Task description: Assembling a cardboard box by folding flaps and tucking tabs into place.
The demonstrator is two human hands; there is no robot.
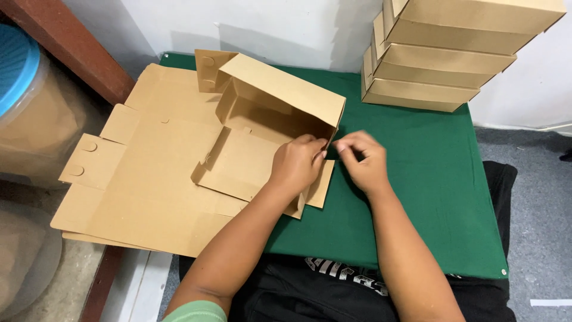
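White plaster wall backs a low bench (429, 173) covered in dark green cloth, with grey floor to the right and a reddish-brown wooden beam (71, 50) running along the upper left.

On the left half of the bench lies a pile of flat, unfolded brown cardboard box blanks (143, 191), their tabbed flaps hanging past the bench edge. On top of that pile, reaching onto the green cloth, sits a half-folded brown cardboard box (268, 113): its back and side walls stand up, one long panel leans over the hollow, and the front flap lies flat toward the person.

The left hand (296, 164) rests on that front flap with its fingers curled, the fingertips pressed against the right front corner of the box wall. The right hand (362, 160) is just beside it, fingers bent and drawn together at the same corner, seeming to pinch a small edge of card; the exact grip is hard to make out.

At the far right corner of the bench, against the wall, stands a stack of four finished brown cardboard boxes (441, 53), closed and slightly offset. At the far left sits a clear plastic tub with a blue lid (24, 101).
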